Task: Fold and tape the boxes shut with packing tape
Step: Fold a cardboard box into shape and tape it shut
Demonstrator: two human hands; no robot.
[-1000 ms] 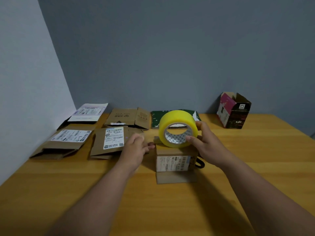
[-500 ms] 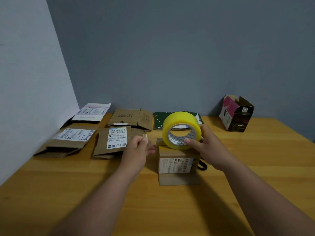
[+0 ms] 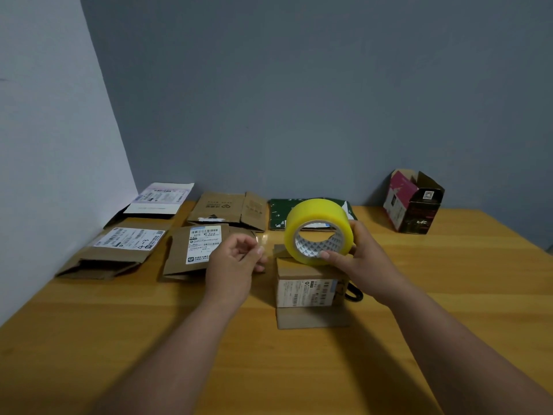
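A small brown cardboard box with a white label stands at the table's middle, one flap lying flat toward me. Just above its top, my right hand grips a yellow roll of packing tape, thumb over the outer rim and fingers in the core. My left hand hovers to the left of the roll with its fingertips pinched together on what looks like the clear free end of the tape; the strip itself barely shows.
Several flattened cardboard boxes lie at the back left by the wall. A green flat package lies behind the roll. An open pink-and-black box stands at the back right. A black loop pokes out beside the small box.
My left hand has drawn a little to the left, away from the roll, with its fingertips pinched. My right hand keeps the roll above the box.
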